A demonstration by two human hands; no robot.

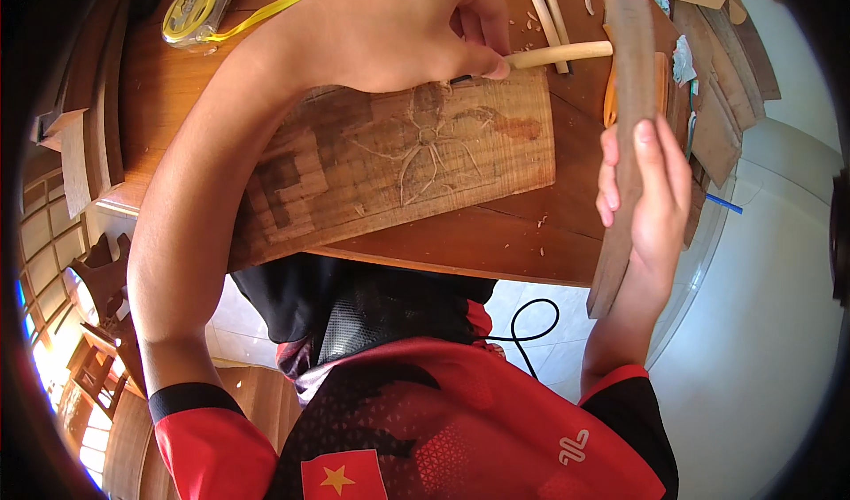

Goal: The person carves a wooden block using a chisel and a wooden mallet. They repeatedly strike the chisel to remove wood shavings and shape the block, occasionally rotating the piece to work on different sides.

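Note:
My left hand point(398, 35) is closed on a carving chisel point(567, 52) with a pale wooden handle, held low over the far edge of a wooden board point(336, 177). The chisel's blade is mostly hidden by the hand. Shallow lines of a flower-like pattern point(428, 146) are cut into the board, which lies at a slant on the table. My right hand point(653, 181) grips a long flat wooden bar point(632, 66) around its middle, standing nearly lengthwise. Its left side is at the chisel's handle end; whether they touch I cannot tell.
Two more carving tools point(542, 15) lie at the table's far side among wood shavings. A yellow tape measure point(193, 11) sits far left with its yellow strip pulled out. Wood pieces point(719, 84) are stacked at the right. A black cable point(536, 303) loops below the brown table point(496, 243).

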